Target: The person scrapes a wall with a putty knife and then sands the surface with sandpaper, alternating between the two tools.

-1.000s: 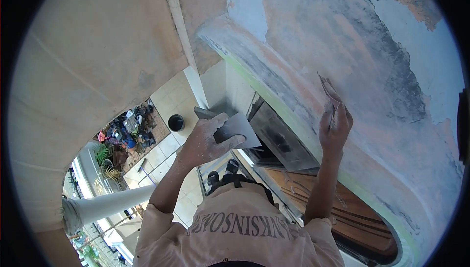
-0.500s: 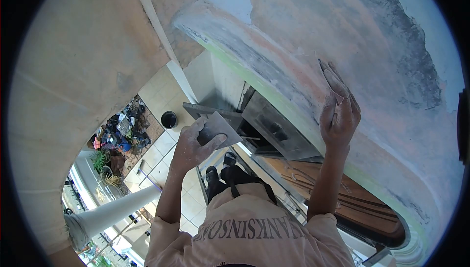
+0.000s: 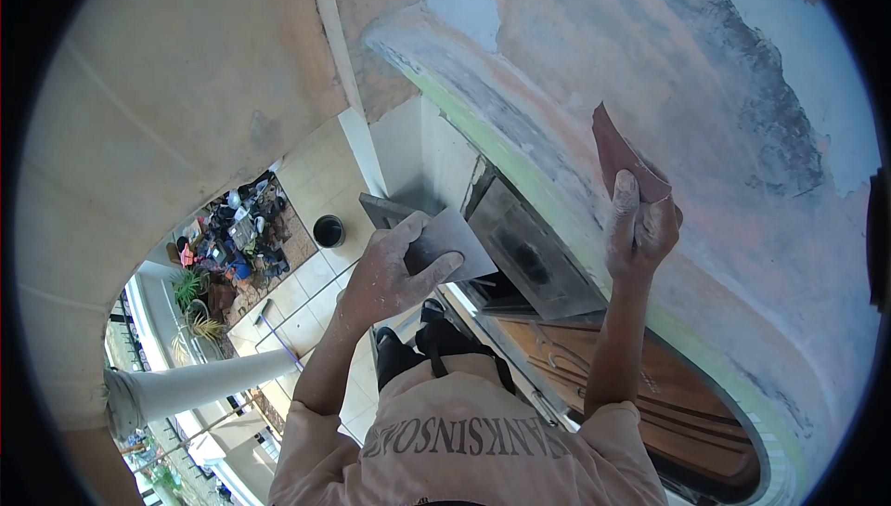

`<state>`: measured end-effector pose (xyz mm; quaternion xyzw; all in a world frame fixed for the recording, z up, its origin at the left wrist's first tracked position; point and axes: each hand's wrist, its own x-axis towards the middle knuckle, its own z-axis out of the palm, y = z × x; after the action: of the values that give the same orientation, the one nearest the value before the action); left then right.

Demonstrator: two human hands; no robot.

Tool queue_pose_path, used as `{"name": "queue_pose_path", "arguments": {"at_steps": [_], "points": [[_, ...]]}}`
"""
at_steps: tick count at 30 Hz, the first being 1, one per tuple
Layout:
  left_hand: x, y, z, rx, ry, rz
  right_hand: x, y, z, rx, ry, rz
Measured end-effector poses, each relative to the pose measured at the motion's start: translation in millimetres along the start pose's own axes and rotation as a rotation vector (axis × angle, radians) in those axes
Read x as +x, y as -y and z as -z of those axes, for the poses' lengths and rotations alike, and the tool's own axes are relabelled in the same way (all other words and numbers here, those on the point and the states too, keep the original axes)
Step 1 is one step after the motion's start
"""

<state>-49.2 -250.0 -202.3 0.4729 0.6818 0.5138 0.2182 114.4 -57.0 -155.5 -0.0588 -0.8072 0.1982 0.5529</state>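
Observation:
My left hand (image 3: 385, 274) is closed on a thin, flat grey plate (image 3: 462, 244), the thumb pressed over its face and the fingers behind. That plate is held out in the air over the floor. In my right hand (image 3: 640, 232) is a folded piece of reddish-brown sandpaper (image 3: 620, 149), pinched between thumb and fingers. Its curled end points up in front of the patchy plaster wall (image 3: 705, 162), which shows white, pink and grey filler. Pale dust coats both hands.
A curved green-edged ledge (image 3: 492, 149) runs below the plaster. Dark door panels (image 3: 534, 246) and a brown carved door (image 3: 668, 404) lie beneath. On the tiled floor stands a black bucket (image 3: 329, 231), near a heap of clutter (image 3: 243, 237). A white column (image 3: 204, 390) is at left.
My right hand has turned over, with the palm and thumb facing me and the sandpaper showing fully. The left hand still grips the grey plate. The view has shifted slightly.

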Motion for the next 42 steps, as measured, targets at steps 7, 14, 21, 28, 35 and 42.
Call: {"name": "queue_pose_path", "arguments": {"at_steps": [7, 14, 21, 28, 35, 42], "points": [[-17, -23, -8, 0.131, 0.028, -0.011, -33, 43, -4, 0.443, 0.098, -0.128], [-45, -38, -13, 0.137, 0.076, -0.122, -58, 67, -8, 0.341, 0.491, 0.157], [-59, -41, -22, 0.111, 0.097, -0.024, -72, 75, -2, 0.267, 0.49, 0.18], [-53, -48, -34, 0.169, 0.107, -0.144, -70, 70, 17, 0.256, 0.468, 0.245], [-57, -69, -39, 0.127, 0.129, -0.055, -68, 34, 32, 0.45, 0.385, 0.029], [-55, -70, -34, -0.062, 0.221, 0.058, -56, 31, 41, 0.631, 0.487, -0.05]]}}
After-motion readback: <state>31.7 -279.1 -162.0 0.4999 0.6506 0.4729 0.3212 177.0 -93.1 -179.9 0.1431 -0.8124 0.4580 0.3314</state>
